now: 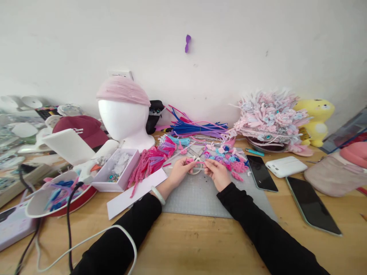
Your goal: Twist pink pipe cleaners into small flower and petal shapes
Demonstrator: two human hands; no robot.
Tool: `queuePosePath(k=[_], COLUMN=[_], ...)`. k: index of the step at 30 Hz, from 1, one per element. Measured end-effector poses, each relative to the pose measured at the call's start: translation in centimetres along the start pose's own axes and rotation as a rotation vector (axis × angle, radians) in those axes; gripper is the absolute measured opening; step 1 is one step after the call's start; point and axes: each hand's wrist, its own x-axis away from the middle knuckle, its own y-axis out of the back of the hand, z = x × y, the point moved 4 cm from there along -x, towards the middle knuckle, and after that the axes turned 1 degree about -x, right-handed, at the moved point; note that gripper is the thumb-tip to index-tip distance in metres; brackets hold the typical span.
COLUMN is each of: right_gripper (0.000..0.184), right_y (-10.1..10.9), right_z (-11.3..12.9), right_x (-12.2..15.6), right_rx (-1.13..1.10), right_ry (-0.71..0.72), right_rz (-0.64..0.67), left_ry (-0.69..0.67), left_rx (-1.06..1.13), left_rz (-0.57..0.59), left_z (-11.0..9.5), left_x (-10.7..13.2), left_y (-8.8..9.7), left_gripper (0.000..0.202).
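Note:
My left hand (179, 170) and my right hand (217, 173) meet over a grey cutting mat (200, 196), both in black sleeves. Their fingers pinch the two ends of a pink pipe cleaner (197, 162) stretched between them. A pale bangle sits on my left wrist. Just beyond the fingers lie scissors (197, 154) and a scatter of small pink, blue and purple pipe-cleaner flowers (229, 160). A bundle of pink and purple pipe cleaners (151, 160) lies left of my left hand.
A white mannequin head (124, 118) with a pink cap stands at the back. An open white box (114, 170), a glue gun and a bowl sit left. A flowered headpiece (269, 118), a yellow plush, a power bank (286, 166) and two phones (312, 204) lie right.

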Motion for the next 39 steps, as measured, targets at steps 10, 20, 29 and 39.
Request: queuePosePath(k=[10, 20, 29, 39], right_gripper=[0.023, 0.023, 0.014, 0.014], right_y=[-1.1, -0.2, -1.2, -1.8], right_z=[2.1, 1.6, -0.1, 1.8], right_x=[2.0, 0.2, 0.8, 2.5], right_rx=[1.137, 0.616, 0.010, 0.972], right_ry=[0.900, 0.229, -0.361, 0.768], right_rz=[0.187, 0.057, 0.366, 0.148], left_ry=[0.224, 0.015, -0.124, 0.081], left_rx=[0.314, 0.076, -0.022, 0.353], left_rz=[0.104, -0.010, -0.093, -0.076], left_z=[1.6, 0.5, -0.2, 1.4], left_x=[-0.3, -0.3, -0.2, -0.7], left_y=[0.5, 0.4, 0.8, 1.2], left_gripper=[0.012, 0.008, 0.013, 0.019])
